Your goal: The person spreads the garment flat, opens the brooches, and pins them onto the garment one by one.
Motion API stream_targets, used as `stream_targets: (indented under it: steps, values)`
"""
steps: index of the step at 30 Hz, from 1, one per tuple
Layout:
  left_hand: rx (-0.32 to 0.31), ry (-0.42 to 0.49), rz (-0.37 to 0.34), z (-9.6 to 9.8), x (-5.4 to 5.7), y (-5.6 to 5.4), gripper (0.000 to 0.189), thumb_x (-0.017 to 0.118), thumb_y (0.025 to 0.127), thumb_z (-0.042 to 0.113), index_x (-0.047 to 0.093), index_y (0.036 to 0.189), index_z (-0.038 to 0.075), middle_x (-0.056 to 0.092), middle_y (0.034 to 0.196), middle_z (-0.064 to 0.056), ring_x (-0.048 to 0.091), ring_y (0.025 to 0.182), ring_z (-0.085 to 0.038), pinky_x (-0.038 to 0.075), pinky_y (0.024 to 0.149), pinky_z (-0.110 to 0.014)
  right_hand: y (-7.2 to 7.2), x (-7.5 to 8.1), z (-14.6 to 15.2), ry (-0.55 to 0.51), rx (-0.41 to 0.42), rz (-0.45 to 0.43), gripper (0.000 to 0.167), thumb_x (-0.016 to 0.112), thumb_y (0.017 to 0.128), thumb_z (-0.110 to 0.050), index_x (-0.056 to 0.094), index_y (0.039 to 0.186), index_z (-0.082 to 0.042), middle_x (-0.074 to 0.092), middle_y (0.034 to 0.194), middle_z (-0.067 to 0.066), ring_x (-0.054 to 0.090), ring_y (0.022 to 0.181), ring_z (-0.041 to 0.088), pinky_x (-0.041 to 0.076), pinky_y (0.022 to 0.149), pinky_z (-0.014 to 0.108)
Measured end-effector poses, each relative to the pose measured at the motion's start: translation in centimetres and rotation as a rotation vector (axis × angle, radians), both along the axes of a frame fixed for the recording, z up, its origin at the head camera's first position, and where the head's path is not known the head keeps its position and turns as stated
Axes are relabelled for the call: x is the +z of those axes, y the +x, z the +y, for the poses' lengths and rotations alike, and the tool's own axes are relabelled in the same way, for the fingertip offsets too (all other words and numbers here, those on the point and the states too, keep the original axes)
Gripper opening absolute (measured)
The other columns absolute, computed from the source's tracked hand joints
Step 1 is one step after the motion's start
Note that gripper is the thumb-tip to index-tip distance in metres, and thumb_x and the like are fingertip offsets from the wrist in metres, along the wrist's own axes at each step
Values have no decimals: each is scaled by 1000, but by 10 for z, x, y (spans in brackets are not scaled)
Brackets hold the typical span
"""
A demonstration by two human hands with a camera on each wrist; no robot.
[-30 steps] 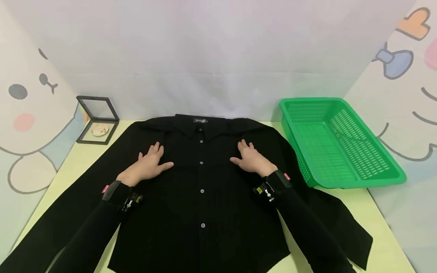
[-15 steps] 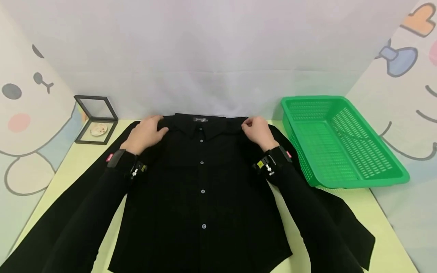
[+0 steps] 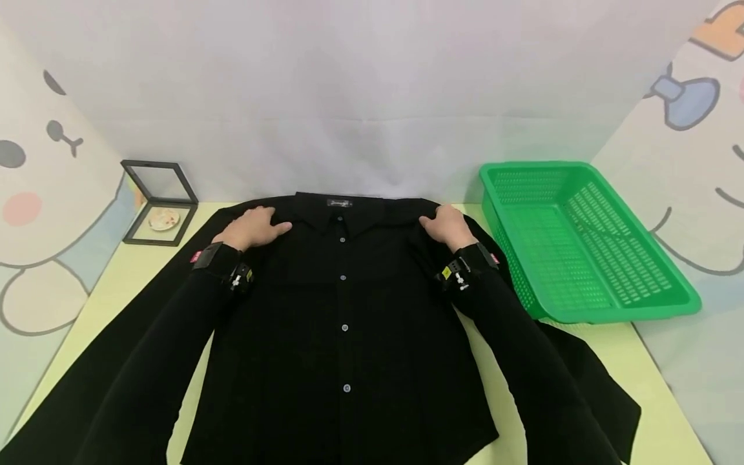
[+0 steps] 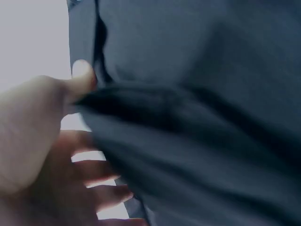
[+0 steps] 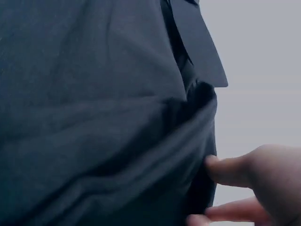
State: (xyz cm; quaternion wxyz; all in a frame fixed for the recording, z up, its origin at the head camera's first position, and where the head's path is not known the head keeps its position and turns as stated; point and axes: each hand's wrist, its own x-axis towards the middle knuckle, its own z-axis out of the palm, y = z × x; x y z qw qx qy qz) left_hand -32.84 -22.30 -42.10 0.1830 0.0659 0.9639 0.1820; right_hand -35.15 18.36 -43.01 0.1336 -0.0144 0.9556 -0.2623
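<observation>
A black button-up shirt (image 3: 302, 310) lies spread face up, collar at the far side and sleeves out to both sides. My left hand (image 3: 250, 227) rests on its left shoulder, thumb pointing toward the collar. In the left wrist view, the thumb (image 4: 82, 75) touches the cloth near a raised fold, and the fingers stand spread apart from it, their tips at the shirt's edge. My right hand (image 3: 449, 226) lies on the other shoulder. The right wrist view shows its thumb and a fingertip (image 5: 200, 220) touching the shirt's edge, apart from each other, beside a bunched fold.
A green plastic basket (image 3: 639, 248) stands at the right, beside the shirt's sleeve. At the back left, a black-framed clear display case (image 3: 187, 213) stands open with a small pale round item (image 3: 164, 219) in it. A white cloth wall (image 3: 360, 97) closes off the pale yellow table's (image 3: 651, 374) far side.
Both hands moved from the shirt's chest up to the shoulder edges, then slightly back toward the person. The right hand also shifted outward. The cloth at the shoulders shifted a little.
</observation>
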Motion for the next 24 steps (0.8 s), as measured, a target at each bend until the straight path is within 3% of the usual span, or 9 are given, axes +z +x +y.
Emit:
stream_targets:
  steps: [4, 6, 8, 12, 16, 19, 22, 24]
  values:
    - [38, 87, 146, 15, 4, -4, 53, 49, 111, 23, 39, 153, -7, 42, 151, -35, 43, 137, -52, 35, 116, -61, 5, 4, -18, -105, 2, 183, 33, 49, 110, -20, 66, 124, 4, 64, 119, 26, 60, 104, 38, 48, 92, 49]
    - [55, 153, 170, 20, 2, -8, 51, 50, 110, 18, 39, 153, -7, 43, 151, -34, 44, 138, -50, 37, 116, -58, 3, 5, -31, -185, 46, 161, 30, 49, 110, -20, 68, 122, 0, 65, 120, 22, 59, 102, 34, 47, 92, 47]
    - [79, 213, 162, 24, -2, -12, 53, 52, 109, 15, 36, 155, -5, 42, 152, -33, 43, 140, -48, 38, 116, -57, 0, 4, -44, -245, 101, 85, 30, 49, 110, -21, 69, 124, -3, 64, 124, 19, 59, 105, 32, 46, 94, 46]
    - [137, 286, 165, 32, -8, -16, 62, 57, 107, 14, 28, 158, -2, 43, 152, -33, 43, 141, -46, 42, 113, -55, -3, 2, -64, -260, 194, -51, 32, 48, 111, -21, 65, 134, -6, 60, 138, 16, 57, 122, 31, 46, 104, 43]
    - [177, 338, 225, 36, -6, -15, 58, 59, 106, 12, 34, 156, -3, 50, 141, -32, 49, 132, -45, 42, 111, -53, -6, 5, -70, -228, 208, -48, 36, 43, 113, -18, 58, 143, -4, 55, 147, 17, 54, 133, 31, 45, 110, 43]
    - [189, 378, 272, 37, -2, -13, 52, 58, 106, 11, 40, 152, -4, 54, 134, -30, 51, 125, -43, 42, 109, -52, -11, 8, -71, -259, 185, -15, 39, 40, 114, -17, 52, 148, -3, 50, 152, 18, 54, 128, 33, 44, 105, 44]
    - [196, 405, 295, 39, 1, -13, 52, 57, 107, 12, 39, 153, -4, 54, 135, -31, 52, 124, -43, 42, 108, -52, -20, 8, -69, -290, 193, 12, 40, 39, 114, -17, 50, 150, -4, 49, 154, 17, 54, 124, 33, 43, 102, 44]
    - [190, 371, 287, 41, 0, -13, 57, 57, 107, 13, 34, 156, -4, 50, 142, -33, 50, 130, -46, 42, 109, -55, -27, 0, -67, -309, 220, 39, 41, 41, 113, -21, 51, 150, -5, 49, 153, 16, 54, 126, 32, 44, 101, 41]
